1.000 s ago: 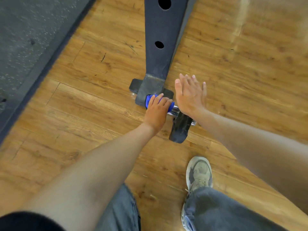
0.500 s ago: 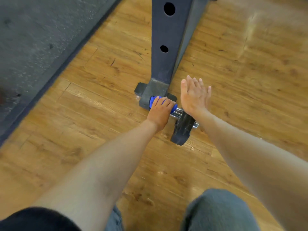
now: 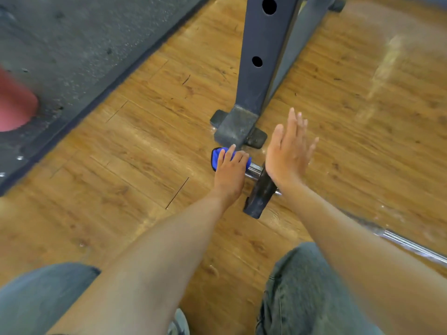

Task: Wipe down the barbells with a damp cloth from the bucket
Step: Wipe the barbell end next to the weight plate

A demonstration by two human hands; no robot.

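A chrome barbell [image 3: 411, 244] lies on the wooden floor, running from lower right to the foot of a rack. A small black plate [image 3: 260, 192] sits near its end. My left hand [image 3: 229, 172] grips a blue cloth [image 3: 219, 155] wrapped round the bar's end sleeve [image 3: 254, 169]. My right hand [image 3: 287, 151] hovers flat with straight fingers, its heel over the plate's top edge; I cannot tell whether it touches. The sleeve's tip is hidden under the cloth.
A dark metal rack upright [image 3: 261, 68] with round holes stands on a foot [image 3: 235, 128] just beyond the bar's end. Black rubber matting [image 3: 72, 44] covers the upper left, with a red object [image 3: 14, 105] on it. My knees in grey jeans [image 3: 309, 293] fill the bottom.
The cloth under my left hand has slid outward along the sleeve toward its tip. The view has shifted, bringing the red object and more of the bar into sight. My right hand stays flat.
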